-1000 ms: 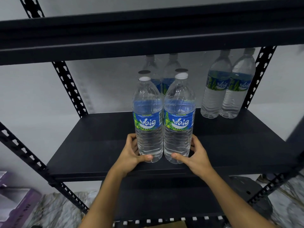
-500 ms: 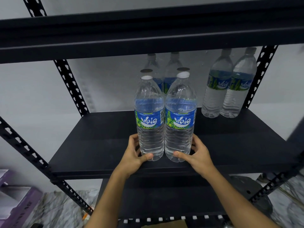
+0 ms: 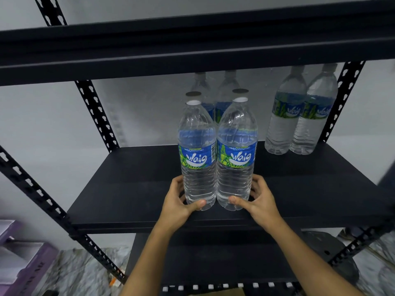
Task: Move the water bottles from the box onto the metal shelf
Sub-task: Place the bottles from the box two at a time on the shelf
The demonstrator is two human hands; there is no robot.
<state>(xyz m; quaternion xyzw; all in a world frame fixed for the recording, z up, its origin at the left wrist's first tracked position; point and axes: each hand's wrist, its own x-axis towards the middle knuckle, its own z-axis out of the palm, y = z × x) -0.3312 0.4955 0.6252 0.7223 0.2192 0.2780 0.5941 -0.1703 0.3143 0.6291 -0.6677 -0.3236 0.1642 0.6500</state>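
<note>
Two clear water bottles with blue-green labels stand upright and touching on the black metal shelf [image 3: 128,189]. My left hand [image 3: 178,201] grips the base of the left bottle [image 3: 197,154]. My right hand [image 3: 259,200] grips the base of the right bottle [image 3: 236,152]. Both bottles rest on the shelf board, a little back from its front edge. Directly behind them stand two more bottles [image 3: 215,97], mostly hidden. Another pair of bottles [image 3: 299,112] stands at the back right corner. The box is not in view.
The upper shelf beam [image 3: 192,48] hangs close above the bottle caps. Perforated black uprights [image 3: 96,114] frame the shelf. A lower shelf [image 3: 213,259] lies beneath my arms. A purple tray stack [image 3: 19,265] sits at lower left on the marble floor.
Both hands have slid the two bottles slightly farther back onto the shelf, closer to the pair behind. My grip on the bases is unchanged.
</note>
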